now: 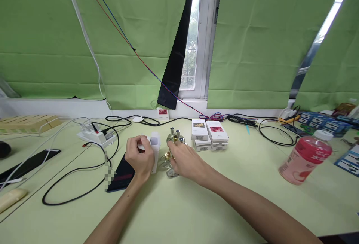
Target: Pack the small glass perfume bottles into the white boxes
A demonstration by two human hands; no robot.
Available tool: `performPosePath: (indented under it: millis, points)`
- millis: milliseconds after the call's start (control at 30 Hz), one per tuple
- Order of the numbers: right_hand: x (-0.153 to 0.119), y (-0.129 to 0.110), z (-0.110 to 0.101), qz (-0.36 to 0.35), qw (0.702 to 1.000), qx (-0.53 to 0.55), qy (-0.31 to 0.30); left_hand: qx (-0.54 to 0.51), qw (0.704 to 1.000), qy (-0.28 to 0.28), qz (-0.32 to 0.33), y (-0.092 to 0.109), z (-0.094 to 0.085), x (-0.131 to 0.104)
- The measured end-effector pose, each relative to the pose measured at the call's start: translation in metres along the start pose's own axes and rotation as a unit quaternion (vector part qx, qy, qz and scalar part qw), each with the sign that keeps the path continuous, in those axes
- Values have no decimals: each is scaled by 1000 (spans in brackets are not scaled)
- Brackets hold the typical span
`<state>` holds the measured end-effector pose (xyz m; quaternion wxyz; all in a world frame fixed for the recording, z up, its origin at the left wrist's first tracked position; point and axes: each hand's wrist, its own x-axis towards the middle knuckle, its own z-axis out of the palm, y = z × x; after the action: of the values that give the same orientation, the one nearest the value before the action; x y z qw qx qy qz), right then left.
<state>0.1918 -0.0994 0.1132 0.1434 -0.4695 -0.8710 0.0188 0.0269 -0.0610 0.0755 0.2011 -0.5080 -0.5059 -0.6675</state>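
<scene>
My left hand (140, 156) is closed, its fingers curled around a small white cardboard box (155, 145). The top flap of that box stands up and its inside shows; a bit of white and red appears between my thumb and fingers. To the right, my right hand (186, 161) reaches into a cluster of small glass bottles (172, 173) with silver and gold spray tops. Its fingers are bent together at a gold-topped bottle (167, 156), partly hidden by the hand. Other bottles (172, 131) stand just behind the fingers.
White boxes with printed pictures (217, 131) are stacked right of the bottles. A dark phone or tablet (122, 176) lies under my left wrist. Black cable loops (75, 169) and a power strip (97, 135) are at left. A pink drink bottle (305, 158) stands at right.
</scene>
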Motion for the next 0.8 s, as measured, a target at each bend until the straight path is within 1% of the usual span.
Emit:
performPosePath:
  millis: [167, 300, 400, 567, 667, 800]
  points:
    - [-8, 6, 1, -5, 1000, 16, -2, -1, 999, 11, 36, 3, -2, 3]
    - [-10, 10, 6, -3, 999, 46, 1, -1, 998, 16, 57, 4, -2, 2]
    - [-9, 10, 11, -1, 998, 65, -3, -3, 998, 9, 60, 5, -1, -1]
    - [-10, 9, 15, -11, 998, 56, 19, -11, 998, -8, 58, 9, 0, -5]
    - [-13, 8, 12, -10, 999, 30, 15, -13, 998, -9, 56, 9, 0, -5]
    - [-15, 5, 0, -5, 1000, -4, -10, -13, 999, -7, 44, 8, 0, -4]
